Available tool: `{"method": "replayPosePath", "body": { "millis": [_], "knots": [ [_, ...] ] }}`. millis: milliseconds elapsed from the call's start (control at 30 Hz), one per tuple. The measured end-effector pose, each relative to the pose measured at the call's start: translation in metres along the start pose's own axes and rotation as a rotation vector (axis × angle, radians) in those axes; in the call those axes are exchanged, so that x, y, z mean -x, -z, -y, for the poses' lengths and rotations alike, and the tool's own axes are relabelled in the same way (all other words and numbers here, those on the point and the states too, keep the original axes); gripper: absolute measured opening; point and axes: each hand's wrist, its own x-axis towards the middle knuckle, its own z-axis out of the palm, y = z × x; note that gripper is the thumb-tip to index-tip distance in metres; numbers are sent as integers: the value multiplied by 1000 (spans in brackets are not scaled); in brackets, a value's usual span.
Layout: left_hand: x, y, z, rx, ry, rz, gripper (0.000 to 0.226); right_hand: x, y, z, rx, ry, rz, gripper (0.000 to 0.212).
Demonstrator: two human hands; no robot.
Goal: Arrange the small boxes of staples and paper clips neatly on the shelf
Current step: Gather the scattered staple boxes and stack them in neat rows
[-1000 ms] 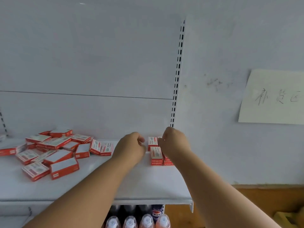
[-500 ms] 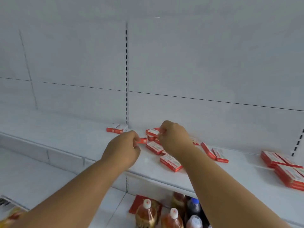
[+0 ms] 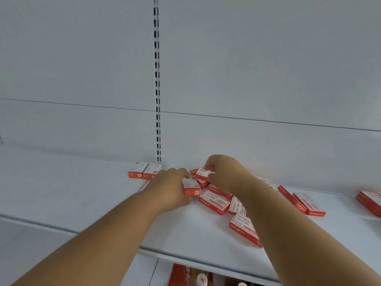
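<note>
Left hand (image 3: 172, 187): fingers curled round a small red-and-white cardboard box (image 3: 191, 187), gripping it just off or on the white metal shelf (image 3: 86, 193); contact with the shelf cannot be told.
Right hand (image 3: 223, 172): pinches a second red-and-white box (image 3: 203, 174), lifted slightly above the loose heap of red boxes (image 3: 216, 200).
Tidy pair of red boxes (image 3: 144, 172): side by side against the back wall, beside the slotted upright (image 3: 157, 79).
Key relation: the tidy pair lies left of both hands, nearer the left one; its box probably goes first, long axis running front to back like theirs.
Remaining: most boxes lie scattered rightwards.
</note>
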Motion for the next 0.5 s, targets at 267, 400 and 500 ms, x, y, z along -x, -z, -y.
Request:
{"method": "replayPosePath", "body": {
  "millis": [267,400,500],
  "knots": [
    [-43,3,28,180,-112,95,32,-19,1,-23,25,-258,-65,35],
    [-63,10,27,215,-133,-1,29,-17,-1,-24,62,-399,-103,39],
    [-74,7,19,385,-147,6,29,-20,-7,-20,168,-516,-90,30]
  ]
}}
